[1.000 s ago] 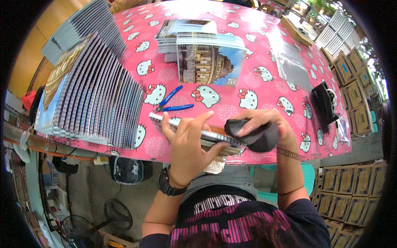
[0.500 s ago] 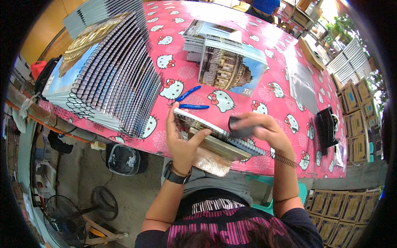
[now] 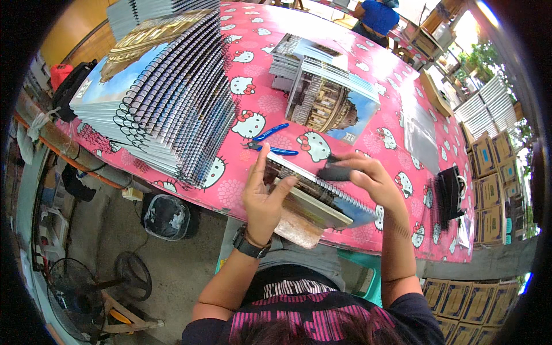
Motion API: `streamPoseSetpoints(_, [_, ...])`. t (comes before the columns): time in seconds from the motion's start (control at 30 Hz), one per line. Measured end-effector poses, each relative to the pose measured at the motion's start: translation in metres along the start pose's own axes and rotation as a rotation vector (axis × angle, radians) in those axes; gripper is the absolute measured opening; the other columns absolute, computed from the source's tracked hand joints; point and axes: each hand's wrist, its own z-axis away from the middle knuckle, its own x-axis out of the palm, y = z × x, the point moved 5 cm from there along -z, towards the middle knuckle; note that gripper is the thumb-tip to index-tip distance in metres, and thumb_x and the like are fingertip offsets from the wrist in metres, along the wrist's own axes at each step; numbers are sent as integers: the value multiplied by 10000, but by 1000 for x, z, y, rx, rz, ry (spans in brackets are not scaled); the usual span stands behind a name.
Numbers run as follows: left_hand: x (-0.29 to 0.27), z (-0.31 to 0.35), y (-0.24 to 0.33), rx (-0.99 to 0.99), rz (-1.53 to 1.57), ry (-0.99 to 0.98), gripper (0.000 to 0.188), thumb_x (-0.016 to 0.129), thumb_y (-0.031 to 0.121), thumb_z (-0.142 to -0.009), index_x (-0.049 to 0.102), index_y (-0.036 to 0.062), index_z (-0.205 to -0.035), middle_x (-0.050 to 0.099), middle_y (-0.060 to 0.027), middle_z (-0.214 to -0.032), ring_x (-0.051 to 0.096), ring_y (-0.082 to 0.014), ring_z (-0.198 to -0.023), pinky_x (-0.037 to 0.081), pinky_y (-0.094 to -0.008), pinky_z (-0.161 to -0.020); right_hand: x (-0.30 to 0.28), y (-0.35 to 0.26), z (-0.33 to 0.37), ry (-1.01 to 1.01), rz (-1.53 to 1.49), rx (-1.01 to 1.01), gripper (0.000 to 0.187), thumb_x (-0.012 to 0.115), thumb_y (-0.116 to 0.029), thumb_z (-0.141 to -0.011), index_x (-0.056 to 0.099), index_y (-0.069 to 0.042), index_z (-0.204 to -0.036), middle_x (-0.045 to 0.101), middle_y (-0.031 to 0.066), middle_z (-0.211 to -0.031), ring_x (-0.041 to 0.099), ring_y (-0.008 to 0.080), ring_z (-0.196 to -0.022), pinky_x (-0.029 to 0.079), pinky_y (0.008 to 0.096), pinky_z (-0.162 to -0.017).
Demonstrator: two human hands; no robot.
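Fingers of left hand steady a spiral-bound booklet; right hand pinches a black coil piece.

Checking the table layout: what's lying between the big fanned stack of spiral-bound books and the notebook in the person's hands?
In the head view, blue-handled pliers lie on the pink tablecloth between the fanned stack and the held spiral notebook.

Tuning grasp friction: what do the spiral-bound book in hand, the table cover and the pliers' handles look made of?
Spiral-bound book: paper pages and a glossy printed cover, by the sheen; dark coil, plastic or coated wire, can't tell. Table cover: likely vinyl or oilcloth, pink cartoon print with bright glare patches. Pliers: blue handles, smooth, probably plastic or rubber grips.
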Motion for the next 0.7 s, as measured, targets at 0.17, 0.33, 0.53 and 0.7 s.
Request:
streamPoseSetpoints(0.17, [-3,-6,6,15,29,9,656,693,54,-818,371,-23,-1384,513,-72,-1159,522,-137,-1007,424,-265,-891,-6,-28,10,126,-375,-271,597,702,-508,-712,671,-51,-1096,595,197,-1151,539,329,-1076,399,416,-939])
streamPoseSetpoints(0.33, [0,-19,2,-32,-104,-105,616,691,106,-834,404,-13,-1366,540,-88,-1174,528,-126,-1014,428,-264,-891,-23,-90,31,469,524,-467,686,784,-453,-572,652,-80,-1132,504,201,-1283,511,346,-1082,408,424,-924])
streamPoseSetpoints(0.53, [7,-22,-1,-112,-65,-150,595,689,118,-841,420,-6,-1357,570,-77,-1161,534,-107,-971,442,-255,-856,18,-97,41,-115,564,-418,627,817,-359,-586,653,-129,-1146,471,180,-1303,488,338,-1075,405,431,-915])
streamPoseSetpoints(0.7, [5,-25,0,-124,-65,-135,585,680,101,-848,417,9,-1363,579,-27,-1026,531,-89,-896,453,-252,-803,24,-91,35,-49,740,-470,657,803,-361,-546,631,-103,-1125,462,167,-1320,500,331,-1064,415,440,-881])
